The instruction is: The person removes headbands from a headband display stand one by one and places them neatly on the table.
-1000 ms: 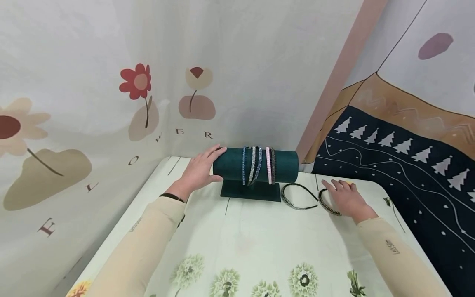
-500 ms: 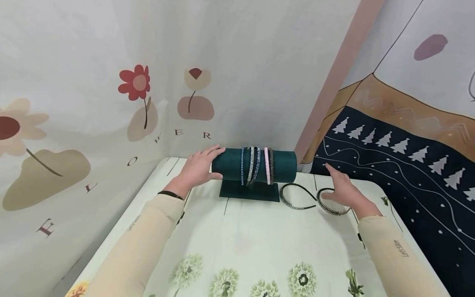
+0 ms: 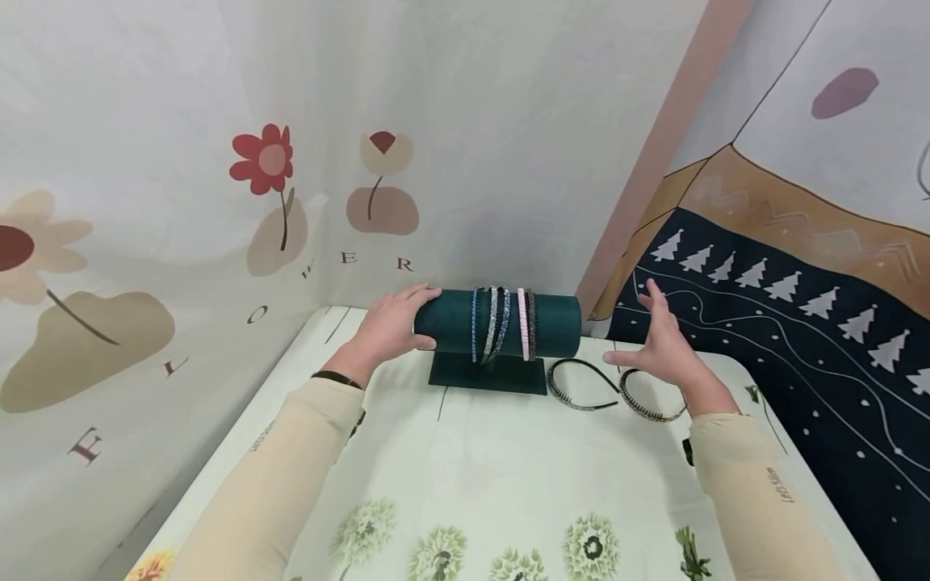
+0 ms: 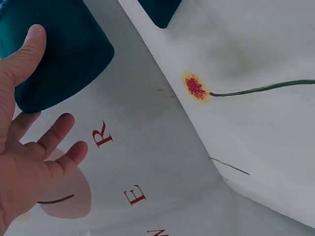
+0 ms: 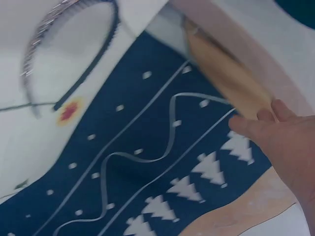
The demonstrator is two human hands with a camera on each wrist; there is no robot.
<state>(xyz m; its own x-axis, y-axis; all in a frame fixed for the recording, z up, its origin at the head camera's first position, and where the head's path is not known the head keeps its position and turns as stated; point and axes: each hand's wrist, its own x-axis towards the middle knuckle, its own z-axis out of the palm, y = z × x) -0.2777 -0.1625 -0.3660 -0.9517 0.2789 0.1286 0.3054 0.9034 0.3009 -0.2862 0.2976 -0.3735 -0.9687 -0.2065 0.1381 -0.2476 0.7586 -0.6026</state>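
Note:
A dark green velvet headband display stand (image 3: 450, 323) stands on the table, its roll lying crosswise on a flat base. Around the roll sit several headbands: a blue one (image 3: 475, 327), a silver one (image 3: 492, 323), a pink one (image 3: 523, 324) and others. My left hand (image 3: 392, 327) holds the roll's left end. In the left wrist view, its thumb lies across the velvet, with other fingers behind and past the end. Fingers spread, my right hand (image 3: 668, 347) is raised, holding nothing, right of the roll. Near it, two toothed headbands lie: a left one (image 3: 574, 403) and a right one (image 3: 650, 415).
A white flower-printed cloth (image 3: 508, 460) covers the table. Behind and to the left hangs a pale curtain (image 3: 494, 161) with printed flowers and letters. To the right is a dark blue cloth (image 3: 726, 307) with white trees.
My right hand has lifted off the right headband on the table and moved slightly left and up, its fingers spreading. The left hand keeps its hold on the roll.

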